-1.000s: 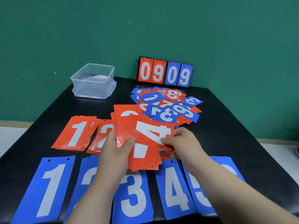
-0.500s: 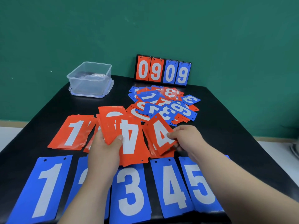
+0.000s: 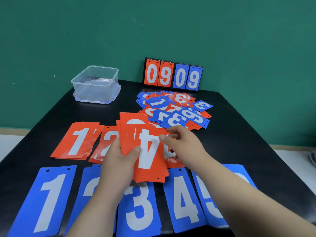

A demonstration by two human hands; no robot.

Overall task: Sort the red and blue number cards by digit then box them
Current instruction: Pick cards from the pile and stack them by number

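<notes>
With the left hand (image 3: pixel 118 161) gripping a loose red card fan (image 3: pixel 148 159) above the blue 3 card (image 3: pixel 138 207) and the right hand (image 3: pixel 184 146) relaxed and empty, a slack grip may spill cards onto the sorted piles (image 3: pixel 77 141).

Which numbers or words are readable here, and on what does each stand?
"0909": scoreboard at the back.
"1": red 1 pile.
"2": red 2 pile, partly hidden.
"4", upside down: red stack in the left hand.
"1", "2", "3", "4", "5": blue front row; 2 and 5 partly covered.
"3", "7", "1": loose heap; others overlapped.
No words.
</notes>
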